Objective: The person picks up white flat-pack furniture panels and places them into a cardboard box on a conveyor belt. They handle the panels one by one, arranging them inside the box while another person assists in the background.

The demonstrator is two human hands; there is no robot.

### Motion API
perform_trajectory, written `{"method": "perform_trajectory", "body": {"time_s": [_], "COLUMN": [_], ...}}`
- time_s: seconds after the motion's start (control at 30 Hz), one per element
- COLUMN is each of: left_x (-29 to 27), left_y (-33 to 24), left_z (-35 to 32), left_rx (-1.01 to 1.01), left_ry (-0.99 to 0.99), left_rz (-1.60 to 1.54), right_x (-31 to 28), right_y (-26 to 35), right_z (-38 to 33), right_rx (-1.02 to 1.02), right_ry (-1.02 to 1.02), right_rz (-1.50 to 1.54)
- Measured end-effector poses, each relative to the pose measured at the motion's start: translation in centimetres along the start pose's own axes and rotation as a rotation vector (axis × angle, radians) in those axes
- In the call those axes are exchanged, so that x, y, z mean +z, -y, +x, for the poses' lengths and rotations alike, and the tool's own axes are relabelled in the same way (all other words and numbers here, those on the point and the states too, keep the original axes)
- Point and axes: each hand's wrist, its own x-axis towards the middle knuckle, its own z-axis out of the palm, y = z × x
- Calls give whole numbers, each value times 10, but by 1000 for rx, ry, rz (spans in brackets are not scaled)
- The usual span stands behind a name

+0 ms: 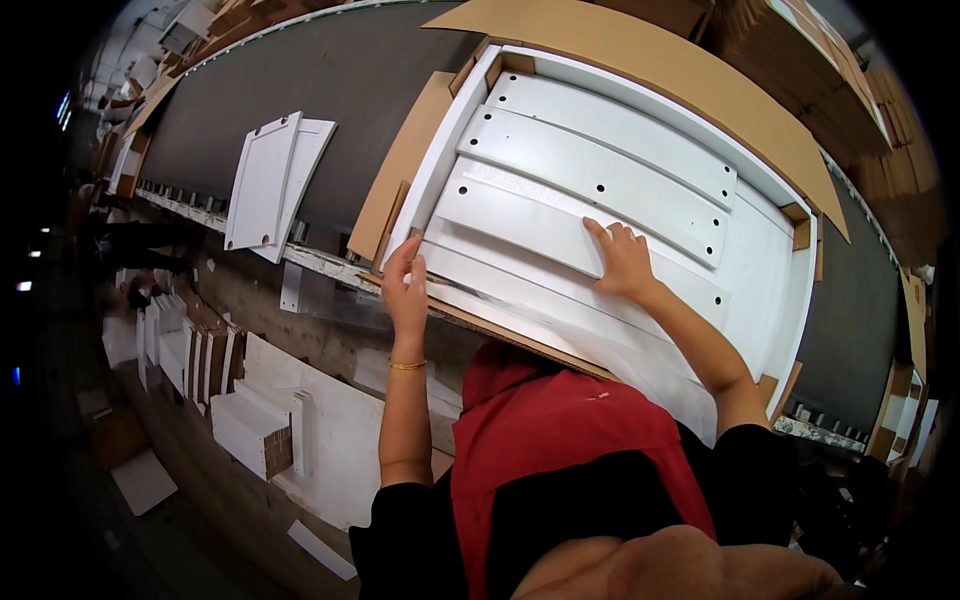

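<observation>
Both hands on white panels in an open carton on the belt.

The left hand [405, 285] curls its fingers over the near left corner of the carton [400, 170], thumb and fingers closed on the edge of the bottom panel there. The right hand [622, 262] lies flat and open, fingers spread, pressing on a long white panel [520, 225] in the middle of the stack; it grips nothing. More drilled white panels [610, 180] lie beyond it, stepped one over the next. The carton sits across the dark belt [330, 70], its flaps folded out. Two smaller white boards [265, 180] rest on the belt to the left, well apart from the carton.
</observation>
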Motion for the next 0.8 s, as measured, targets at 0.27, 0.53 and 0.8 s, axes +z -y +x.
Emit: {"method": "perform_trajectory", "body": {"time_s": [0.27,0.53,0.8], "left_x": [21,21,23], "left_y": [4,7,3], "left_z": [1,2,4], "left_rx": [388,402,435], "left_ry": [-102,-201,-238], "left_rz": [630,549,546], "right_x": [0,4,31], "right_y": [-9,5,17], "right_z": [43,-2,-2], "right_rx": [-20,-157,-174], "right_ry": [-254,-183,-276], "right_rz": [28,16,65]}}
